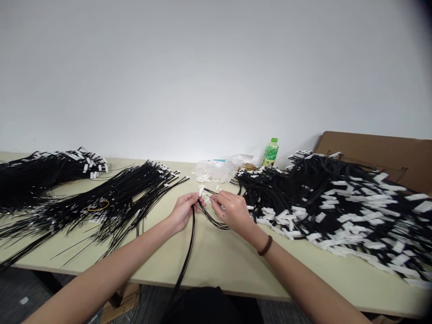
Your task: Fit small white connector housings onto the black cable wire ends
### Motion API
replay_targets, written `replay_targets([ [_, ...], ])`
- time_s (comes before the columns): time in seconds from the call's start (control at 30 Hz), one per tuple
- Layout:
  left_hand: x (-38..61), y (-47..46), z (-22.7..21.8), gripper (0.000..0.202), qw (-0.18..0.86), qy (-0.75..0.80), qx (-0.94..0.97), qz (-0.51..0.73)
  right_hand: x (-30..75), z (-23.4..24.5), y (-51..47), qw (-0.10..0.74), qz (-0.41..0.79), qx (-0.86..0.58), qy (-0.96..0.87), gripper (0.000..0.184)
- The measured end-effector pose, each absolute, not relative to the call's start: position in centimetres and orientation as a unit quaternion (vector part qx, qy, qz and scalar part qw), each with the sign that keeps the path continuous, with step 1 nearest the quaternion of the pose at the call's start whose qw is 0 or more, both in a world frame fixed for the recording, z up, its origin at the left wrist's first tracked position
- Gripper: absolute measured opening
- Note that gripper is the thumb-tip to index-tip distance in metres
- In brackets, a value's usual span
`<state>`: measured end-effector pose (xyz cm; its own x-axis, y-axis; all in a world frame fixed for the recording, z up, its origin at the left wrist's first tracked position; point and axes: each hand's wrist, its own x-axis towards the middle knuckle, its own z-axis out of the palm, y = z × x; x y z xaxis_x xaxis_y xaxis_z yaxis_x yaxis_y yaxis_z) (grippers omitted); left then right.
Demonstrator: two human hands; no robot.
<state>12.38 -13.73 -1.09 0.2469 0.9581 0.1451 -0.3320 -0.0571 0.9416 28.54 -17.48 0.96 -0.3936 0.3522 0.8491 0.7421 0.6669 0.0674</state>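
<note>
Taking my two hands as the dial's centre, dark wire bundles [118, 191] lie at nine o'clock, spread toward my left forearm. My left hand [185, 210] is closed in a fingertip pinch, with the small white connector [201, 190] between thumb and fingers. From that pinch, black wires [188, 256] drop over the table edge [232, 288] toward half past six. Best, I judge, to let the left pinch act as a firm rest, gripping close behind the connector so that the hanging weight cannot twist it.

My right hand [232, 209], just beside at three o'clock, makes a narrow pinch, seemingly on a thin wire; the tips are too small to show exactly what. Short, straight movements in line with the connector should serve better than force, since a wire this slim probably bends if gripped far from its end. The wire loop [216, 222] sagging below both hands needs slack, or it may tug.

As for containers, a clear plastic bag [211, 171] sits at twelve o'clock with small white pieces inside. To its right, near one o'clock, is a gold-brown packet [249, 166], contents hidden. At two o'clock stands a green-capped bottle [271, 152], upright; its label hides the fill level. At three o'clock spreads a large heap [300, 193] of white-tagged black wires, uncontained.
</note>
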Motion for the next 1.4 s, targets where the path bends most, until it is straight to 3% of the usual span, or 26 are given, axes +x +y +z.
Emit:
replay_targets([
  [1.4,12.37,-13.63,-1.37,0.022,0.607,0.308,0.531,0.504,28.26,0.70,-17.61,0.422,-0.226,-0.343,-0.808,0.032],
])
